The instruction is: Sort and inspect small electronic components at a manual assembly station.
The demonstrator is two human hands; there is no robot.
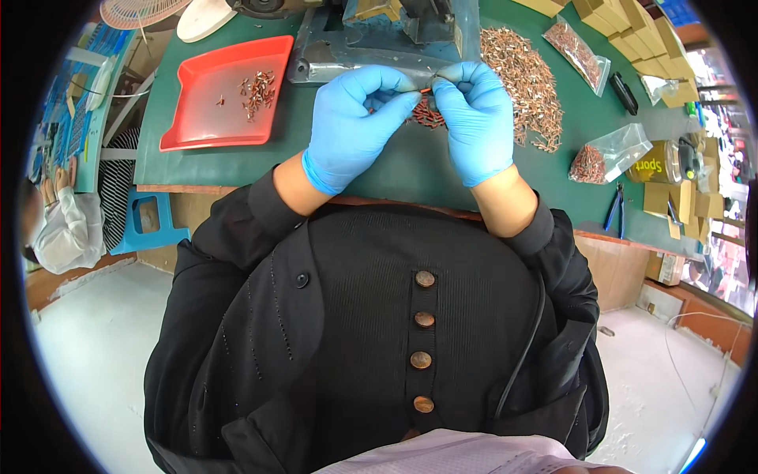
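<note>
Both hands wear blue gloves and meet above the green table top (205, 166). My left hand (351, 122) and my right hand (474, 118) pinch a tiny red and copper part (425, 90) between their fingertips. Under the hands lies a small heap of reddish parts (430, 117). A large pile of small copper parts (529, 83) spreads just right of my right hand. A grey metal machine base (347, 55) stands directly behind the hands.
A red tray (205, 110) with a few copper parts sits at the left. Clear bags of parts (604, 154) lie to the right, near blue-handled pliers (616, 209) and cardboard boxes (632, 24). A blue stool (150, 221) and another person (63, 229) are at the far left.
</note>
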